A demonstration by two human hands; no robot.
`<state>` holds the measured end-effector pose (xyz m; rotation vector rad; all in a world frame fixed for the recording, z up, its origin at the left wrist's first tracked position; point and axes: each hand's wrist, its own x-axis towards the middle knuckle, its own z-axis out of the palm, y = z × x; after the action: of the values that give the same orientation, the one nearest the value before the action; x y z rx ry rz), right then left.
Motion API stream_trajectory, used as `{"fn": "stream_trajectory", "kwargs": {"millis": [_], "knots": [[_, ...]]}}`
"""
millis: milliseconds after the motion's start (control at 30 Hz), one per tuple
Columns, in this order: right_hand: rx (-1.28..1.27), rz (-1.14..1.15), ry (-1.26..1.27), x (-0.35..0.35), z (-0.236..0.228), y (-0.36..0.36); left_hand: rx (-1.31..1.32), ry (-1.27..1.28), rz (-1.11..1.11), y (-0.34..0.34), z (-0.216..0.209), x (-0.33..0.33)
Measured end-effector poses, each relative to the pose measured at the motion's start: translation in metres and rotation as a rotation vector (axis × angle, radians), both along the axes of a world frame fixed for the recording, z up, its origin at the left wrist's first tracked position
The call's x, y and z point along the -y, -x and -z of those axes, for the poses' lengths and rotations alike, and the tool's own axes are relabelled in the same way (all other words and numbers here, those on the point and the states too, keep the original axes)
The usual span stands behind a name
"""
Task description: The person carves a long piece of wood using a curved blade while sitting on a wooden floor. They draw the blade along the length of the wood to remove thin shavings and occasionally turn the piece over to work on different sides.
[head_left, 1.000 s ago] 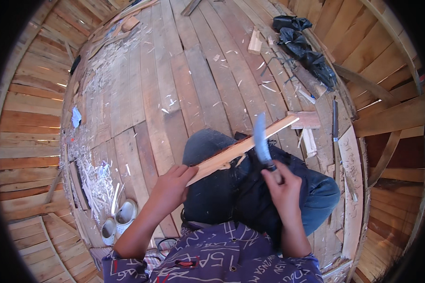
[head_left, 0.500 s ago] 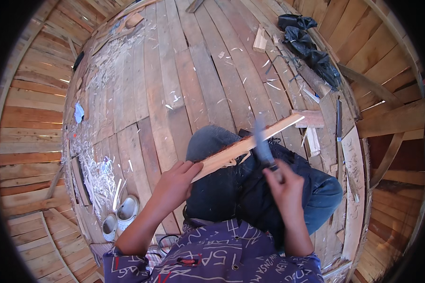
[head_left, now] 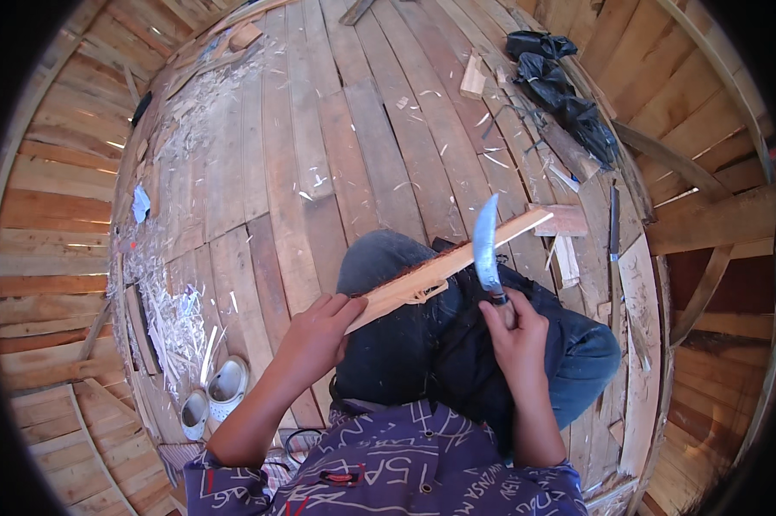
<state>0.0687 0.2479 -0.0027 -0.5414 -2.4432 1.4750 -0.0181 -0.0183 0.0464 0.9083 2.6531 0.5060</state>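
Note:
A long pale strip of wood (head_left: 405, 291) with rough dark bark along its far edge lies slantwise across my lap. My left hand (head_left: 326, 323) grips its near left end, thumb on top. In my right hand (head_left: 517, 325) is a curved knife (head_left: 486, 249), held by its handle with the blade pointing up and away. The blade overlaps the strip's right half; whether it touches the wood I cannot tell. A curl of shaving (head_left: 429, 293) hangs from the strip's near edge. The strip's far end reaches over a flat wood block (head_left: 557, 220) on the floor.
Wood shavings (head_left: 177, 322) are heaped on the plank floor at left, near a pair of light clogs (head_left: 226, 385). Black plastic bags (head_left: 569, 95) lie at far right. A long dark-handled tool (head_left: 614, 219) rests beside a rough board (head_left: 644, 344) along the right wall.
The knife was blurred by motion across the strip; now it shows sharply, slightly to the right, its blade more upright. My left hand and the strip have hardly moved.

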Motion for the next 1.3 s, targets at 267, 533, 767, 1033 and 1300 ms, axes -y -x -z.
{"fn": "stream_trajectory", "kwargs": {"millis": [267, 533, 767, 1033, 1300], "knots": [[0.486, -0.531, 1.197, -0.017, 0.005, 0.008, 0.001, -0.048, 0.011, 0.001, 0.007, 0.009], [0.1, -0.087, 0.073, 0.009, -0.005, -0.003, -0.002, -0.002, 0.004, 0.002, 0.005, 0.0], [0.487, -0.625, 1.182, -0.015, 0.01, 0.009, 0.016, -0.027, 0.007, 0.002, 0.002, 0.004], [0.106, -0.149, 0.052, 0.004, 0.003, 0.0, -0.004, -0.057, 0.0, 0.003, 0.005, 0.002], [0.379, -0.619, 0.8, 0.001, 0.012, 0.005, 0.006, -0.079, -0.008, 0.003, 0.005, 0.005]]}}
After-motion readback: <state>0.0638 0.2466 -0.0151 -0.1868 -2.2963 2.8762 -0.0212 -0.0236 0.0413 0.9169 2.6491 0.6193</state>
